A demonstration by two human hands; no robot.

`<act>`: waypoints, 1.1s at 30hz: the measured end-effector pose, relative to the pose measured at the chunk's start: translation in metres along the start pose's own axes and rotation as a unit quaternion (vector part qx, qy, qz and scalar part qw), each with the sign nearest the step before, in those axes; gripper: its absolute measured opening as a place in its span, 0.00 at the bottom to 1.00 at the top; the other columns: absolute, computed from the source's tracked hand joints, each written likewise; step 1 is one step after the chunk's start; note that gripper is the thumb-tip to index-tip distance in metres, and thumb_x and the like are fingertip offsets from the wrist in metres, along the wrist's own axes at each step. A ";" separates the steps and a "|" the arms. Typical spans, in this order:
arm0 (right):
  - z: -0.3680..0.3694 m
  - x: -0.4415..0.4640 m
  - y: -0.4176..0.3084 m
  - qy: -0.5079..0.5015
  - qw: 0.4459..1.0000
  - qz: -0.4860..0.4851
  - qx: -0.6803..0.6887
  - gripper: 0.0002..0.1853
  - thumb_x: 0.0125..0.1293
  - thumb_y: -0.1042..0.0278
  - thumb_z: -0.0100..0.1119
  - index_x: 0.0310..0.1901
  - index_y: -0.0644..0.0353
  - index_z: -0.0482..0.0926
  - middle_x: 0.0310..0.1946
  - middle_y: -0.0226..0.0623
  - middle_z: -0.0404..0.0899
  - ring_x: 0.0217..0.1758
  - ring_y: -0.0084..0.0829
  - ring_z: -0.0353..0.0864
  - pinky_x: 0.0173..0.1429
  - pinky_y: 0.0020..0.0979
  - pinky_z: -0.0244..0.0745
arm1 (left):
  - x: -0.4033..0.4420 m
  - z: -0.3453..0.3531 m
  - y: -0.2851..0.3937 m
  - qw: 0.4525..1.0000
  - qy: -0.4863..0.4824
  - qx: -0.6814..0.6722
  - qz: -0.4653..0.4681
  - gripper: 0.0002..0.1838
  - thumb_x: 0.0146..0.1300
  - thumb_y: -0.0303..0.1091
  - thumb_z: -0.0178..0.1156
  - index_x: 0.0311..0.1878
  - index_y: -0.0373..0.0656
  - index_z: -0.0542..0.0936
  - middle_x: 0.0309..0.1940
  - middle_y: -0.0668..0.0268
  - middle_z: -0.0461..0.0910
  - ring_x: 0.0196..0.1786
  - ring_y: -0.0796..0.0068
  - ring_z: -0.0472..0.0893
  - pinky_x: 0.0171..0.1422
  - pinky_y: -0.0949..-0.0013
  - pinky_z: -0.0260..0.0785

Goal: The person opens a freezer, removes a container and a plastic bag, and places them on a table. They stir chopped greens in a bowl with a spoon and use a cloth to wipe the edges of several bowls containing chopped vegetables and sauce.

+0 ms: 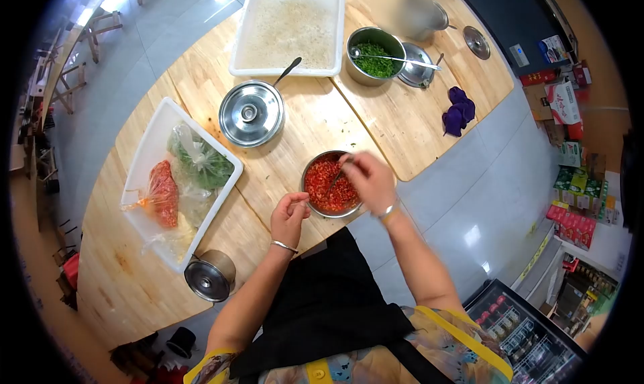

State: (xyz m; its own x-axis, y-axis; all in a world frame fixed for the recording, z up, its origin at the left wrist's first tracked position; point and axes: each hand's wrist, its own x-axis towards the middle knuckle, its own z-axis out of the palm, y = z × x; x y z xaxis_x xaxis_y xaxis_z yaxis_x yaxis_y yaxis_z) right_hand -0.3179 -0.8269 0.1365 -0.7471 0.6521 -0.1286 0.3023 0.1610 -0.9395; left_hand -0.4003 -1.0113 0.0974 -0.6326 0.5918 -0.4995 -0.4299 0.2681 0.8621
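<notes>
A round metal pot (pixel 331 184) of chopped red food stands near the table edge in front of me. My right hand (pixel 370 180) is over its right side, fingers closed round the handle of a spoon (pixel 336 178) that dips into the red food. At the pot's left rim is my left hand (pixel 290 215), its fingers curled with the fingertips near the metal; whether they grip the rim I cannot tell. A bracelet sits on each wrist.
A lidded pot (pixel 251 113) stands behind, left of a pot of chopped greens (pixel 376 60). White trays (pixel 234 172) lie left and at the back. A small lidded pot (pixel 209 276) is near the left edge, purple cloth (pixel 459 111) at right.
</notes>
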 end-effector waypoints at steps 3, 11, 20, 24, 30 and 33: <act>0.018 -0.041 -0.006 -0.038 0.969 -0.220 -0.110 0.10 0.53 0.75 0.56 0.38 0.58 0.76 0.33 0.39 0.77 0.37 0.38 0.76 0.39 0.32 0.73 | 0.001 0.001 -0.004 0.997 -0.003 -0.037 -0.068 0.07 0.64 0.30 0.51 0.43 0.40 0.74 0.33 0.68 0.75 0.30 0.82 0.75 0.37 0.78 0.70; 0.034 -0.099 0.009 -0.111 0.944 -0.277 -0.141 0.10 0.48 0.73 0.56 0.35 0.55 0.74 0.33 0.31 0.73 0.34 0.31 0.73 0.37 0.28 0.73 | -0.007 -0.006 -0.013 0.966 -0.045 -0.002 -0.253 0.11 0.65 0.40 0.51 0.33 0.42 0.71 0.23 0.70 0.73 0.23 0.81 0.73 0.27 0.78 0.68; 0.023 -0.074 0.011 -0.136 0.944 -0.287 -0.092 0.10 0.51 0.74 0.53 0.37 0.56 0.76 0.36 0.33 0.74 0.38 0.34 0.75 0.40 0.30 0.73 | -0.002 0.012 0.008 0.944 -0.050 -0.047 -0.322 0.05 0.61 0.33 0.55 0.35 0.44 0.71 0.24 0.68 0.74 0.25 0.79 0.74 0.26 0.79 0.65; -0.043 -0.026 0.040 -0.142 0.951 -0.112 -0.251 0.14 0.54 0.73 0.49 0.44 0.60 0.74 0.42 0.39 0.75 0.44 0.39 0.74 0.49 0.34 0.71 | 0.005 0.002 -0.004 0.935 -0.075 -0.104 -0.330 0.05 0.58 0.27 0.55 0.35 0.43 0.69 0.26 0.63 0.75 0.22 0.73 0.75 0.27 0.75 0.69; -0.182 0.073 0.210 0.326 0.803 0.090 -0.492 0.13 0.52 0.75 0.51 0.41 0.61 0.73 0.44 0.50 0.72 0.50 0.46 0.69 0.53 0.42 0.66 | 0.020 -0.005 -0.001 0.947 -0.036 -0.062 -0.313 0.04 0.58 0.30 0.55 0.35 0.44 0.71 0.23 0.66 0.75 0.23 0.77 0.74 0.27 0.76 0.68; -0.196 0.088 0.211 0.304 0.815 0.254 -0.422 0.12 0.53 0.71 0.54 0.41 0.57 0.73 0.47 0.49 0.71 0.52 0.45 0.69 0.53 0.41 0.66 | 0.027 -0.006 0.009 0.935 0.001 -0.158 -0.316 0.05 0.58 0.32 0.55 0.36 0.44 0.71 0.23 0.66 0.74 0.23 0.77 0.74 0.28 0.76 0.68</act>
State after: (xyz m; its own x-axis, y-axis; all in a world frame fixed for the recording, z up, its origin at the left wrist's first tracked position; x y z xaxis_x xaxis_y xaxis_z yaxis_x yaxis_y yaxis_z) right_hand -0.2037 -0.5905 -0.0109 -0.0436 0.9990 -0.0110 0.9729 0.0400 -0.2277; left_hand -0.4251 -0.9973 0.0906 -0.1892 0.3893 -0.9014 -0.8876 0.3248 0.3266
